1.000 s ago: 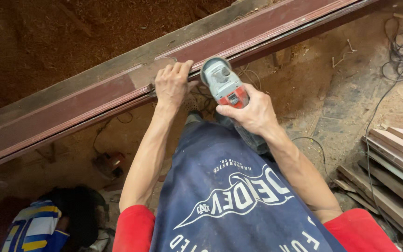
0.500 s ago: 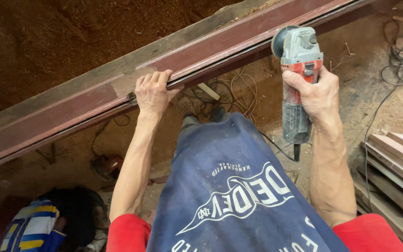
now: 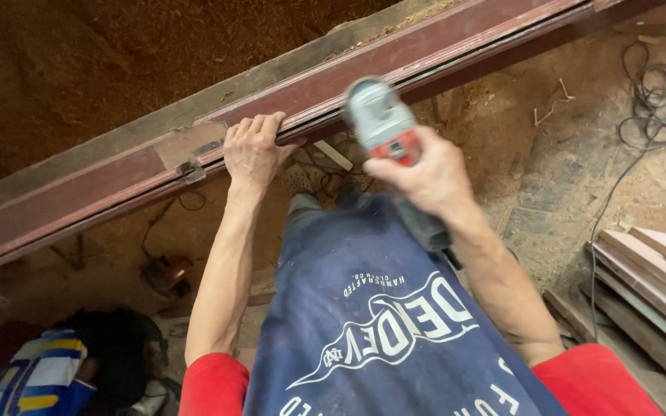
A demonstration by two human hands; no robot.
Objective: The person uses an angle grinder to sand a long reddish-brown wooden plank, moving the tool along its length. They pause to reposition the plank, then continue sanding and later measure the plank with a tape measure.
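Right-hand grip (image 3: 429, 173): closed around the body of one angle grinder (image 3: 383, 123), red and grey, its head tilted toward the near edge of the beam. Left-hand grip (image 3: 252, 150): fingers curled over the near edge of one long dark-red wooden beam (image 3: 425, 54), palm pressed against its side, just beside a bare sanded patch (image 3: 186, 142). Both grips lie near each other along the same edge. Beam runs diagonally across the view. Beyond it lies sawdust (image 3: 79, 69). At right, one stack of boards (image 3: 649, 285) and loose cables (image 3: 653, 92) on the floor, well apart from the hands.
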